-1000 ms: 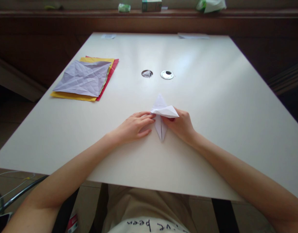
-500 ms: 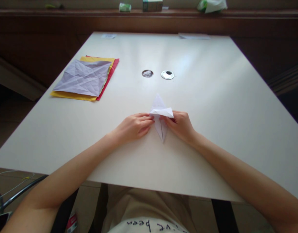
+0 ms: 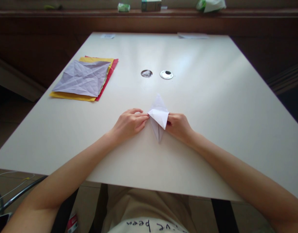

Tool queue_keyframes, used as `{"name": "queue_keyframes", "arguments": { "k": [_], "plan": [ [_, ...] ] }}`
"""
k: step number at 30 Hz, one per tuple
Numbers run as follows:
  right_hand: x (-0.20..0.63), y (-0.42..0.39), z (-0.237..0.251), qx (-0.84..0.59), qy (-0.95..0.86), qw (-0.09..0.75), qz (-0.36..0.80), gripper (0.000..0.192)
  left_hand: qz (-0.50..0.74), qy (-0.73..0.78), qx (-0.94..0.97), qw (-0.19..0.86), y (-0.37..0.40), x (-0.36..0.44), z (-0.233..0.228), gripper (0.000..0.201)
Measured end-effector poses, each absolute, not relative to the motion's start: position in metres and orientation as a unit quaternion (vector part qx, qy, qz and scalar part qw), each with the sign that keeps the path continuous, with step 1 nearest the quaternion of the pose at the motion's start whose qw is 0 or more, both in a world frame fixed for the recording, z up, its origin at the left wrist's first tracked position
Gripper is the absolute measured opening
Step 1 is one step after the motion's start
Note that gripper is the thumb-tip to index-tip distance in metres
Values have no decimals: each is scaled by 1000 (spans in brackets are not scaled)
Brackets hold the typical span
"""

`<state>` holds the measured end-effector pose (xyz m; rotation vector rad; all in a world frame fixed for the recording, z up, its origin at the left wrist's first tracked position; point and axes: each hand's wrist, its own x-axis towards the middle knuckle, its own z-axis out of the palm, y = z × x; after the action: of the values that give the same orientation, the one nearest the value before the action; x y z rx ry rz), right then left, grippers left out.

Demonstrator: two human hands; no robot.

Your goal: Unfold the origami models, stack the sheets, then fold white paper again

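On the table [image 3: 212, 106], left hand [image 3: 129, 124] and right hand [image 3: 179, 127] each pinching folded white paper [image 3: 159, 116]

Right hand [image 3: 179, 127] fingertips hide behind the folded white paper [image 3: 159, 117]; shelf items [image 3: 151, 5] cut off by the top edge

a single head-worn camera looks forward and steeply down from above the seated person's chest, so both forearms enter from the bottom corners and meet near the middle of the frame. the wide white rectangular table [image 3: 212, 97] fills most of the picture, close at the bottom edge and narrowing toward the top, where a dark brown wooden ledge [image 3: 66, 14] crosses the frame. there is no second view to share anything with.
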<state>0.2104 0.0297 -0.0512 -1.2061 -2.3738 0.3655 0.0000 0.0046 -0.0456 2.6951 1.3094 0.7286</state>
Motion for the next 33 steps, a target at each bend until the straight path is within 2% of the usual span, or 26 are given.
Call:
{"name": "queue_keyframes", "arguments": {
  "k": [7,15,21,33],
  "plan": [
    [209,29,-51,-439,-861,220,131,23,237,450,861,20,3,3,-46,25],
    [213,29,-54,-387,-887,224,113,23,303,466,830,29,4,0,-49,24],
    [205,16,-48,-304,-922,219,100,23,263,449,852,61,4,0,-50,20],
    [205,16,-53,-301,-918,242,86,23,250,487,834,73,8,2,-49,24]
  ]
}}
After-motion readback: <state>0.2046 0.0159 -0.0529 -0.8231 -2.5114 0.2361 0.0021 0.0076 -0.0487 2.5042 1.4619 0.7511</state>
